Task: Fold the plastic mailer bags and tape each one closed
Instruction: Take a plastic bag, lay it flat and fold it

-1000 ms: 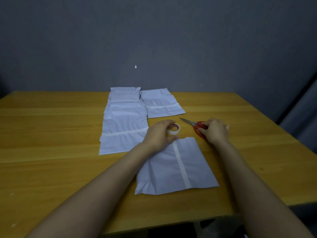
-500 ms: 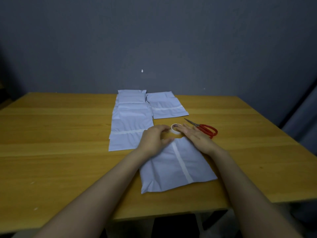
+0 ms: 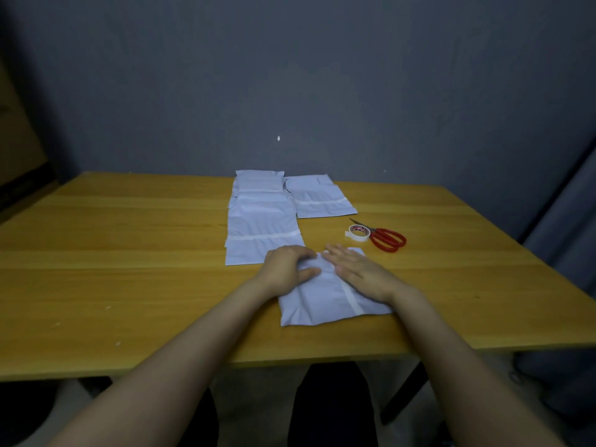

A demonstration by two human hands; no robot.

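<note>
A folded white mailer bag [image 3: 317,301] with a tape strip along it lies near the table's front edge. My left hand [image 3: 285,269] rests on its far left corner, fingers bent and thumb lying on the plastic. My right hand [image 3: 358,269] presses flat on its right half with straight fingers. A roll of white tape [image 3: 358,233] sits just beyond the bag, touching red-handled scissors [image 3: 385,239]. Neither hand touches them.
Several taped white mailers [image 3: 263,225] lie in a column at the table's middle back, with another mailer [image 3: 319,201] to their right. The wooden table [image 3: 129,253] ends at a grey wall. Legs show under the front edge.
My left hand let go of the tape roll and my right hand left the scissors. Both hands came back onto the near mailer, and the roll now lies against the scissors.
</note>
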